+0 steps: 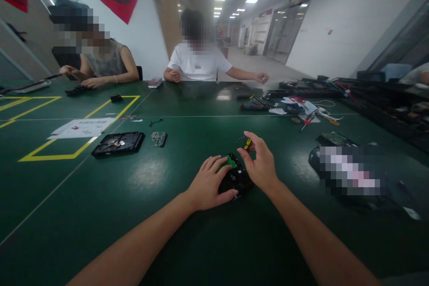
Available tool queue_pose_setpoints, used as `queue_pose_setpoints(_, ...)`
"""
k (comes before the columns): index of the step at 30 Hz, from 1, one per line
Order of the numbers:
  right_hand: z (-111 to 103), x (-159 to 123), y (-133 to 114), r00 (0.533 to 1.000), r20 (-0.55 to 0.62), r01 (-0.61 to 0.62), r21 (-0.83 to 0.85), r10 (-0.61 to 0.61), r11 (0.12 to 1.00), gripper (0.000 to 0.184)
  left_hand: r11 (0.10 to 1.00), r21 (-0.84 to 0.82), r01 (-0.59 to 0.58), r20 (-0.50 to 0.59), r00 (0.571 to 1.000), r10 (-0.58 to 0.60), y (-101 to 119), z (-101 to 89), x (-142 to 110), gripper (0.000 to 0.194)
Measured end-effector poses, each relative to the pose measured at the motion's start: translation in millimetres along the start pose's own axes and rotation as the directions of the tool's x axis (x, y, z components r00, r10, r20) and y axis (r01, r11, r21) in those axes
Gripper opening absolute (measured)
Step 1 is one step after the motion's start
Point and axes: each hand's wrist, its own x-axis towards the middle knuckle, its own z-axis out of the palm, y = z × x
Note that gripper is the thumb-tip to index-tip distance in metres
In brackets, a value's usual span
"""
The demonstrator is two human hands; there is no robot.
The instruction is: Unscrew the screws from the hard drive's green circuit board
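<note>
On the counter point(208, 250), the black device point(231, 182) is steadied under the left hand point(207, 183), which is spread open over it, fingers reaching the green board point(230, 160). Apart from it, a yellow-and-black piece point(247, 144) is pinched in the right hand point(263, 165), just above the device's far side. Beyond, tiny loose bits point(241, 137), perhaps screws, are seen, so the work is judged to be partly done. The green board is not lifted clear; whether any fastening is left cannot be told. Farther left, a separate circuit board point(159, 139) and an opened black casing point(119, 144) are left lying untouched.
</note>
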Motion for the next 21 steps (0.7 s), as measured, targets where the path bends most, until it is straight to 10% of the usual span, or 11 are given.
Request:
queue_pose_setpoints(8,-2.4,-9.0,-3.4,0.991,0.134,-0.047,0.235,0.016,0.971,0.059,0.999,0.003,-0.041,0.007,0.999,0.041,-2.7,1.0,-0.4,0.092)
queue_pose_setpoints(21,-1.8,-11.2,3.9,0.999,0.012,0.035,0.016,-0.035,0.999,0.06,0.999,-0.01,-0.046,0.033,0.998,0.047,-3.1,-0.6,-1.0,0.107)
